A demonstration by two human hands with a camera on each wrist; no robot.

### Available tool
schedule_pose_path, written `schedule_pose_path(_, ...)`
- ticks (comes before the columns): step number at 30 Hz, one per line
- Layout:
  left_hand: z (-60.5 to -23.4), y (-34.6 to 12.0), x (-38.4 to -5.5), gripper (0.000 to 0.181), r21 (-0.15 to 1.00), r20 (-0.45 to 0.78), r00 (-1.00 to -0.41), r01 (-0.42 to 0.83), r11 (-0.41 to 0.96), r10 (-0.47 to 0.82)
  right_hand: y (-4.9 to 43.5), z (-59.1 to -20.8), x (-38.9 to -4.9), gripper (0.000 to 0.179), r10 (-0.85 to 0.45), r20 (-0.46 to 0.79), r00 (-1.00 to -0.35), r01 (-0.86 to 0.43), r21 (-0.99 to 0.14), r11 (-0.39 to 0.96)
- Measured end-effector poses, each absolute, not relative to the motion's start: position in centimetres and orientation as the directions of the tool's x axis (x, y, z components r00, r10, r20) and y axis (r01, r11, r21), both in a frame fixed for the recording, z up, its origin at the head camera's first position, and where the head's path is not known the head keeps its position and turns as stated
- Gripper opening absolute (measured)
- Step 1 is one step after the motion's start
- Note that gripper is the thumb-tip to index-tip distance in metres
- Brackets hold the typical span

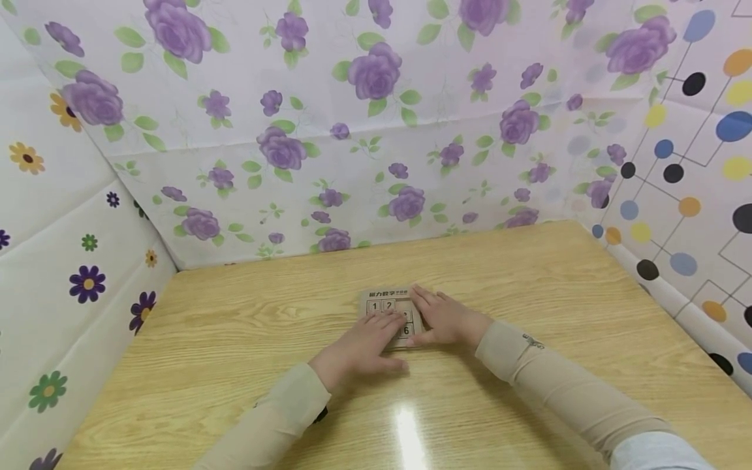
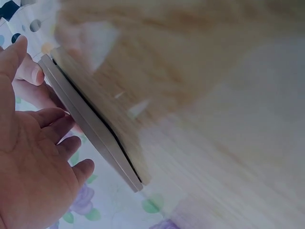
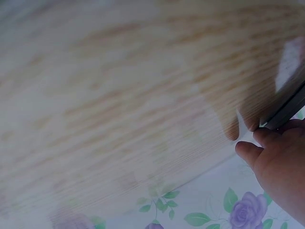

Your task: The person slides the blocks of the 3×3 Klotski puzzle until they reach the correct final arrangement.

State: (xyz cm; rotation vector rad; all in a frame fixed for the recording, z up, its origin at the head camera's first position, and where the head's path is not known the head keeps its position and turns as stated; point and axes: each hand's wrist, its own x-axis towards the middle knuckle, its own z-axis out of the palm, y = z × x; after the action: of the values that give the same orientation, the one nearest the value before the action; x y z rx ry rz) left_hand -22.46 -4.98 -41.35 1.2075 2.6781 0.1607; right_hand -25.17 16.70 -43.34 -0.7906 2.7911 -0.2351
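On the wooden table lies a sliding number puzzle [image 1: 414,331], a flat cardboard-coloured board with printed characters along its far edge and square tiles; 1, 2 and 6 are readable. My left hand [image 1: 365,344] reaches over its left and middle part, fingertips on the tiles, thumb spread to the near side. Several tiles are hidden under it. My right hand [image 1: 446,318] holds the board at its right side, fingers by the far corner and thumb at the near one. The board [image 2: 90,121] shows edge-on beside my left fingers in the left wrist view.
The wooden table [image 1: 247,313] spreads around the board, with a bright light reflection near its front. A flowered cloth [image 1: 352,176] stands behind it, a daisy-patterned one [image 1: 64,228] at left and a dotted one [image 1: 699,196] at right.
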Motion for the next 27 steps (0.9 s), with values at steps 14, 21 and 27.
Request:
schedule_pose_path(14, -41.4, -4.5, -23.1, 0.086, 0.228, -0.157, -0.684, 0.677, 0.7, 0.713, 16.9, -43.1, -25.0, 0.106, -0.551, -0.153, -0.82, -0.516, -0.221, 0.828)
schedule_pose_path(21, -41.6, -4.5, -23.6, 0.088, 0.238, -0.167, -0.69, 0.665, 0.708, 0.704, 16.8, -43.1, -25.0, 0.105, -0.557, -0.149, -0.817, -0.519, -0.23, 0.823)
schedule_pose_path(27, -41.6, -4.3, -24.0, 0.088, 0.247, -0.164, -0.696, 0.657, 0.712, 0.699, 16.8, -43.1, -24.9, 0.103, -0.561, -0.143, -0.815, -0.524, -0.23, 0.82)
